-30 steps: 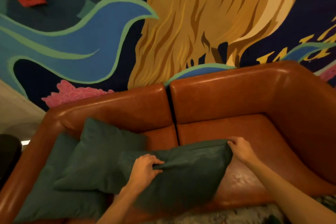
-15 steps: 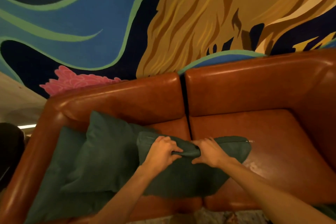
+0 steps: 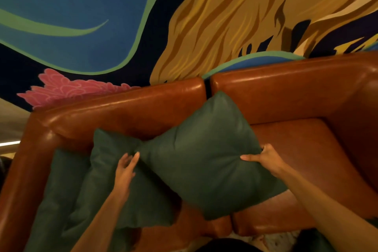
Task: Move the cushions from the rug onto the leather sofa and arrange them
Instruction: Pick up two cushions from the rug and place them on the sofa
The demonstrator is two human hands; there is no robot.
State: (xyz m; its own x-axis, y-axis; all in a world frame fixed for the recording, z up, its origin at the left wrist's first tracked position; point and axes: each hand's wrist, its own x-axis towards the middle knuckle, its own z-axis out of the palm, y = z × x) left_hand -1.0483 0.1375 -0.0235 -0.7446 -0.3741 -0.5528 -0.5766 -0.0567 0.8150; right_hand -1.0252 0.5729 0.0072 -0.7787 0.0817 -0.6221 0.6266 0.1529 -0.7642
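A dark green front cushion (image 3: pixel 204 161) stands tilted on one corner over the middle of the brown leather sofa (image 3: pixel 296 96), its top corner leaning against the backrest where the two back sections meet. The right hand (image 3: pixel 266 159) grips its right edge, thumb laid across the front and the fingers curled round behind. The left hand (image 3: pixel 124 170) has its fingers straight and slightly spread, the tips touching the cushion's left corner and holding nothing. Just to the left, a second cushion (image 3: pixel 110 161) of the same green leans against the backrest, partly behind the first. A third cushion (image 3: pixel 61 186) lies against the left armrest, overlapped by the second. Behind the sofa is a wall painting (image 3: pixel 102 26) in blue, green, gold and pink
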